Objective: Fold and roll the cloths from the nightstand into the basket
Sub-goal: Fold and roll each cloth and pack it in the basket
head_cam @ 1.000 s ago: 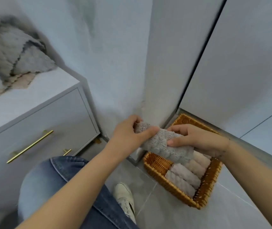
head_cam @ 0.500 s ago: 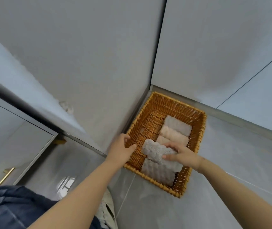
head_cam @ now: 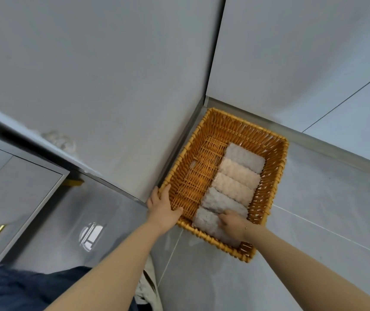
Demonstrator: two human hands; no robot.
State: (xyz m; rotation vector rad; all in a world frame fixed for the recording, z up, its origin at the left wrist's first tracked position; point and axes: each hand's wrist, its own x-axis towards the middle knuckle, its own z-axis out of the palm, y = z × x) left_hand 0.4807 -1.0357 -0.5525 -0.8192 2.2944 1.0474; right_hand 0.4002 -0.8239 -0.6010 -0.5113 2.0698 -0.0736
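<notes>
the left hand is gripping the near-left corner of the basket, fingers curled over the rim and thumb lying along the near wall, steadying it. the right hand is reaching inside at the near end, fingers pushing down between the two nearest grey rolls; whether they are pinching fabric or only pressing it is hard to tell, since the fingertips are sinking out of sight in the pile.

five rolls are lying side by side along the basket's right half: a grey roll at the far end, two beige rolls in the middle, then a second grey roll, and the nearest roll against the near wall under the hand. the left half of the basket is showing bare wicker.

the step looks like seating the newest roll snugly in the row. the risk is that the soft, springy cloth loosens as the fingers are coming away, especially if a loose edge is sitting on top rather than tucked under. pushing too hard between the rolls could also shove the neighbours sideways into the open left half, where nothing is bracing them, and the row would be sliding apart. a fingertip snagging the pile on the way out could be dragging the roll open too.
</notes>
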